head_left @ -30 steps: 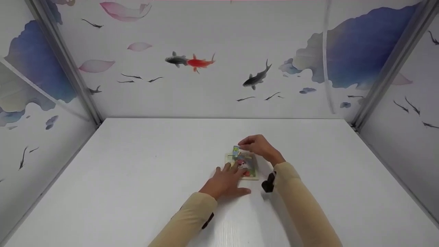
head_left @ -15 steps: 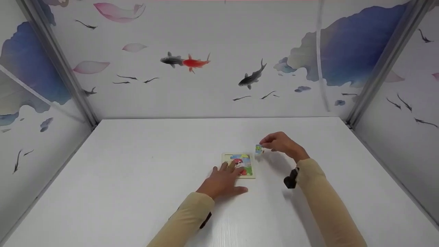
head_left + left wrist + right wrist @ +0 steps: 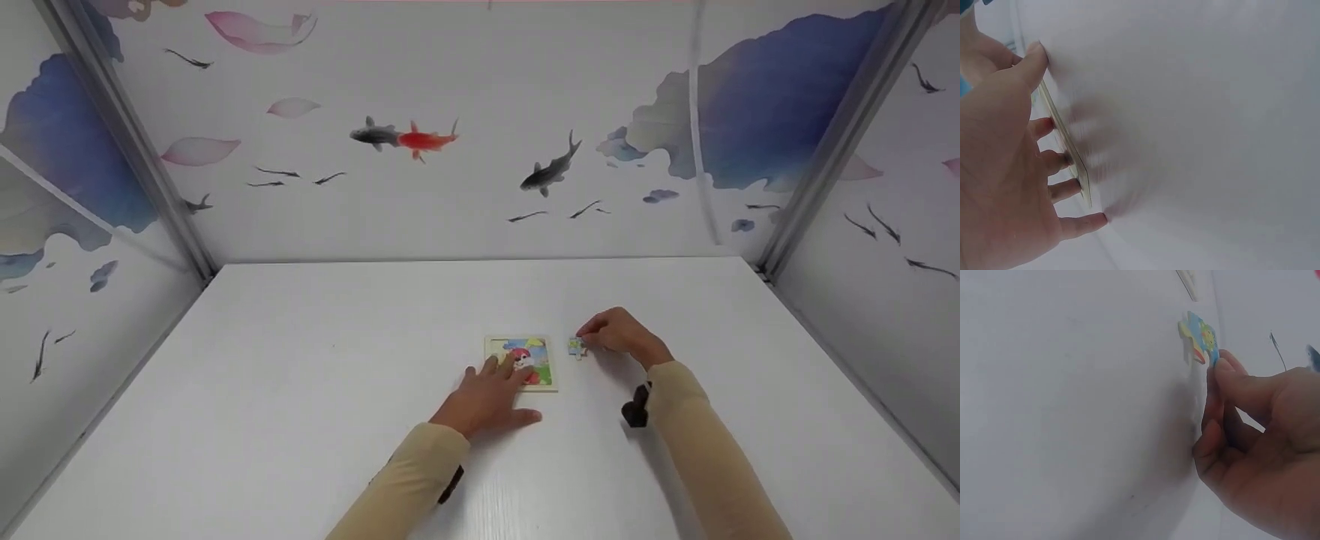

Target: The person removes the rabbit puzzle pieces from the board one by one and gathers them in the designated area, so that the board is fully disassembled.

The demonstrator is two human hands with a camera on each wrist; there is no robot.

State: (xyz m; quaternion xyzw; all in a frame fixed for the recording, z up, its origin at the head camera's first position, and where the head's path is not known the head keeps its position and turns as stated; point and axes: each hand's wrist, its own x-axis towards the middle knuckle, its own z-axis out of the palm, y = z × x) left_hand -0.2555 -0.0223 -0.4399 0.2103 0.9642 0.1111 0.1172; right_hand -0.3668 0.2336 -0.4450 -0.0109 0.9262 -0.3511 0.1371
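A small square jigsaw puzzle (image 3: 538, 352) in a pale wooden frame lies on the white table, showing a cartoon animal with a red top. My left hand (image 3: 484, 394) rests on its lower left with fingers spread, covering part of the picture; the left wrist view shows the fingertips on the board's thin edge (image 3: 1067, 140). Just right of the frame, my right hand (image 3: 619, 336) pinches a loose puzzle piece (image 3: 576, 347) between thumb and finger. In the right wrist view this puzzle piece (image 3: 1202, 336) is blue with a yellow figure, tilted close to the tabletop.
The white table (image 3: 337, 442) stretches around the puzzle on all sides. Printed white panels with fish and petals form a back wall (image 3: 450, 210) and side walls. A dark wrist camera (image 3: 636, 406) sits under the right sleeve.
My right hand has lifted the puzzle piece away from the frame's top edge, moved it right, then lowered it toward the table. My left hand has stayed on the puzzle.
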